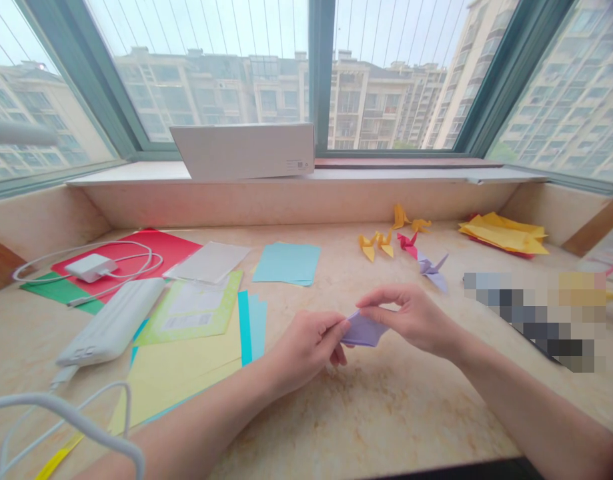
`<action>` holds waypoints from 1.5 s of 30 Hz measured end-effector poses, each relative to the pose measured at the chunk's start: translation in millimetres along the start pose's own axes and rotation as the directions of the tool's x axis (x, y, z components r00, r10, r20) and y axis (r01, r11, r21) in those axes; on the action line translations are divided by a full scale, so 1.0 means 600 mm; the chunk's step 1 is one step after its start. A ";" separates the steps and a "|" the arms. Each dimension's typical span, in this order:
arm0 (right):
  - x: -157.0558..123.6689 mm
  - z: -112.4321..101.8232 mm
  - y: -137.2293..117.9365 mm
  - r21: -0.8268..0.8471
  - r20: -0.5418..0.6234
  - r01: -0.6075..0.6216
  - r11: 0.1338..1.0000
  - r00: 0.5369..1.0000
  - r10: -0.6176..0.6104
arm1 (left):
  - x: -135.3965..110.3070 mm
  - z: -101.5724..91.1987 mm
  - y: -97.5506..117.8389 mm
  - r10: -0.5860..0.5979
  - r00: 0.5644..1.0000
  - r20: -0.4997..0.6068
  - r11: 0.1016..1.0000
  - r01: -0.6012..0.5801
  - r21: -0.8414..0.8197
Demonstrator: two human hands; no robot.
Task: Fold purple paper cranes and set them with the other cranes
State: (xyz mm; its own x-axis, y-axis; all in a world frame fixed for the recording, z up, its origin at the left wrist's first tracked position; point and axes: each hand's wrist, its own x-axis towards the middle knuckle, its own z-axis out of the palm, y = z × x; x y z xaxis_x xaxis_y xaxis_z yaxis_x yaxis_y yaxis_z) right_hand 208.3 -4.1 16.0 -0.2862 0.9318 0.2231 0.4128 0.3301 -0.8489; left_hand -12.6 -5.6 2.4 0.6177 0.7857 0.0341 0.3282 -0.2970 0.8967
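Note:
A folded piece of purple origami paper (365,331) is held just above the stone counter, between both hands. My left hand (313,343) pinches its left corner between thumb and fingers. At the upper right edge, the thumb and index finger of my right hand (411,317) close on the same paper. Beyond the hands stand finished paper cranes: a purple crane (433,270), a red crane (408,245) and several yellow cranes (367,246). A stack of light blue square paper (286,263) lies to their left.
At left lie a white power bank (113,323), a white charger (91,267) with looping cable, red paper (176,248) and pale yellow sheets (186,370). Yellow paper (503,233) is piled at the back right. A pixelated object (536,320) lies right. A white box (246,152) stands on the windowsill.

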 end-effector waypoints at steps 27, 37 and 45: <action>0.008 0.033 -0.001 -0.025 -0.179 0.174 0.984 0.968 -0.176 | 0.002 0.028 0.017 -0.056 0.994 -0.095 0.747 -0.022 -0.664; 0.010 0.043 -0.001 0.011 -0.154 0.133 0.991 0.979 -0.130 | 0.000 0.032 0.007 -0.061 0.998 -0.016 0.841 0.042 -0.539; 0.009 0.058 0.003 0.061 -0.159 0.021 0.998 0.987 -0.011 | 0.005 0.031 0.000 -0.104 0.995 0.001 0.837 0.088 -0.540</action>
State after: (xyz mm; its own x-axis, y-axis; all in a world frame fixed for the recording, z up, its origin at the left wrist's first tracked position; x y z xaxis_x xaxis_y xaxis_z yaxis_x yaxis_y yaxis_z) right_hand 177.4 -3.7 -0.9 -0.1494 0.9404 0.3056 0.3532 0.3394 -0.8718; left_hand 2.6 -13.3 -5.4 0.5813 0.8115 -0.0596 -0.0571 0.1137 0.9919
